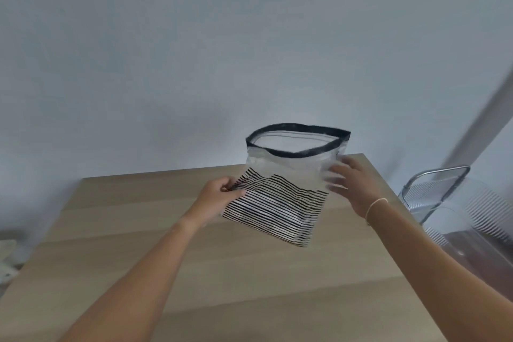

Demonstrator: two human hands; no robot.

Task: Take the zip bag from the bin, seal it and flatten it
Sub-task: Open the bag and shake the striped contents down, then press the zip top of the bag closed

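A clear zip bag with a black zip band at its mouth and black-and-white stripes on its lower half hangs above the wooden table. The mouth gapes wide open, facing up and away from me. My left hand pinches the striped left edge of the bag. My right hand rests against the bag's clear right side with its fingers spread; whether it grips the plastic is unclear from motion blur.
A clear plastic bin stands to the right of the table, with a metal wire frame beside it. A plain pale wall rises behind the table's far edge. Some blurred pale objects lie at the far left.
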